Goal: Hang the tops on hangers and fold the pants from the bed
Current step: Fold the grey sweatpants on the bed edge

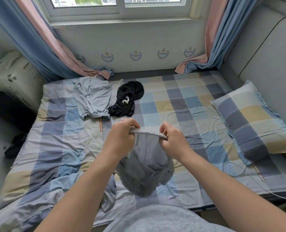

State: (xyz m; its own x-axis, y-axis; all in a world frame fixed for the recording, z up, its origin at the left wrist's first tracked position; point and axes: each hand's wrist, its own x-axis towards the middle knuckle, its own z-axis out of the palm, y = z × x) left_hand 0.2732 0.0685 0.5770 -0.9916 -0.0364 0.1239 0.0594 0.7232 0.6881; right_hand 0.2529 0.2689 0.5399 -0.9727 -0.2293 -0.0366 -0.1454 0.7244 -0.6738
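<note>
Grey pants hang above the bed by their elastic waistband. My left hand grips the waistband's left end. My right hand pinches its right end, and the band is stretched between them. The legs droop in a bunch onto the checked bed sheet. Farther back lie light blue shorts, spread flat, and beside them on the right a crumpled black garment with a white drawstring.
A checked pillow lies at the bed's right side, with a white cable in front of it. Curtains hang by the window and pool on the far bed edge. Dark clothing lies on the floor at left.
</note>
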